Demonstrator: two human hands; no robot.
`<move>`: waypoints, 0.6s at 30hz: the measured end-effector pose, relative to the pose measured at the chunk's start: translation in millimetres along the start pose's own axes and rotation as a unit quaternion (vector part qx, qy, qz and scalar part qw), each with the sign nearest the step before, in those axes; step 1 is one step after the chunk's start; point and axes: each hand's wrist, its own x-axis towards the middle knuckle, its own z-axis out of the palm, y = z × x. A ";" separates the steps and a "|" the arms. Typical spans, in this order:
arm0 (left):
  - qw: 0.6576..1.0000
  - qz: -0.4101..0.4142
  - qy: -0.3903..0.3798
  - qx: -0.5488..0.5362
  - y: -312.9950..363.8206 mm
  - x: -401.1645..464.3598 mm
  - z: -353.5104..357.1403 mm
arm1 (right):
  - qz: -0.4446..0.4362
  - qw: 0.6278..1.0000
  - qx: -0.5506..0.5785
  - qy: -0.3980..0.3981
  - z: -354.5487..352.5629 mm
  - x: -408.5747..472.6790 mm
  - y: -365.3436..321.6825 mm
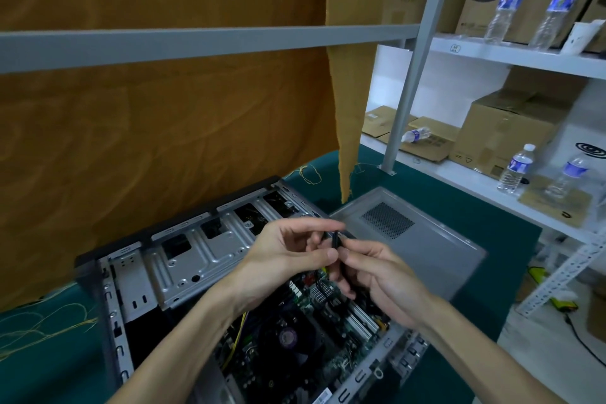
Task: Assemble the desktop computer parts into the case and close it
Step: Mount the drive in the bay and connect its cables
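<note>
- Looking down from the head view, an open computer case (183,259) lies on its side on a surface (442,207) covered with teal cloth.
- Inside the case, a motherboard (314,338) fills the lower part, with a round CPU fan (288,336) near its middle and white slots to the right of it.
- A silver drive cage (203,256) takes up the upper left part of the case interior.
- The left hand (288,252) hovers above the motherboard, its thumb and forefinger pinching a small black connector (335,241).
- The right hand (380,275) meets it from the right, its fingers (352,251) curled and pinching the same black connector from the other side.
- Dark wires run from the connector down towards the motherboard, partly hidden behind the hands.
- A grey side panel (426,239) with a mesh vent lies flat on the cloth just right of the case, separate from it.
- An orange-brown curtain (164,128) hangs behind the case, crossed by a grey metal bar (196,39).
- White shelving (492,56) on the right carries cardboard boxes (511,128) and several water bottles (516,169).
- Loose yellow threads (49,321) lie on the cloth at the left.
</note>
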 end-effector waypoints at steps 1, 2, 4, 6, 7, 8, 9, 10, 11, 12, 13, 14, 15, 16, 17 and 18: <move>1.000 -0.001 -0.001 -0.001 -0.4 0.8 0.0 | 0.001 1.000 -0.004 0.003 0.5 0.4 0.0; 1.000 -0.002 0.004 -0.004 -1.8 1.7 -0.2 | 0.000 1.000 -0.009 0.006 1.0 0.6 0.1; 0.999 -0.005 0.031 0.006 -4.1 3.2 0.8 | -0.002 0.999 -0.031 0.011 2.4 0.0 0.0; 0.999 -0.021 0.043 0.014 -7.0 4.9 1.1 | 0.005 0.998 -0.055 0.021 4.1 -0.2 -1.3; 0.998 -0.031 0.046 0.018 -8.8 6.3 1.0 | 0.012 0.997 -0.066 0.027 5.3 0.2 -1.5; 0.997 -0.037 0.058 0.036 -10.2 8.2 0.4 | 0.021 0.996 -0.076 0.035 6.6 1.0 -0.7; 0.992 -0.031 0.083 0.090 -13.0 10.6 -1.9 | 0.034 0.994 -0.088 0.050 8.2 2.5 0.5; 0.977 -0.014 0.115 0.177 -16.7 13.6 -6.3 | 0.052 0.990 -0.109 0.071 9.6 4.4 2.3; 0.950 0.005 0.145 0.276 -21.8 16.7 -12.2 | 0.075 0.982 -0.145 0.094 10.7 6.2 4.5; 0.915 0.017 0.163 0.369 -26.5 19.7 -18.8 | 0.099 0.970 -0.190 0.112 11.5 8.4 7.4; 0.883 0.020 0.168 0.437 -30.5 22.3 -25.2 | 0.121 0.956 -0.236 0.122 12.2 10.4 10.0; 0.863 0.014 0.161 0.479 -33.2 24.6 -30.8 | 0.137 0.943 -0.276 0.127 13.0 13.2 12.1; 0.849 0.006 0.151 0.507 -35.2 27.5 -35.2 | 0.145 0.929 -0.312 0.132 14.7 17.1 13.1; 0.842 0.002 0.143 0.520 -36.9 30.1 -38.1 | 0.147 0.916 -0.345 0.141 16.0 21.2 14.2; 0.837 0.004 0.132 0.531 -37.0 32.6 -39.6 | 0.146 0.903 -0.376 0.150 17.2 25.9 15.3; 0.826 0.018 0.113 0.552 -36.7 34.8 -41.0 | 0.144 0.890 -0.403 0.157 18.2 30.4 16.6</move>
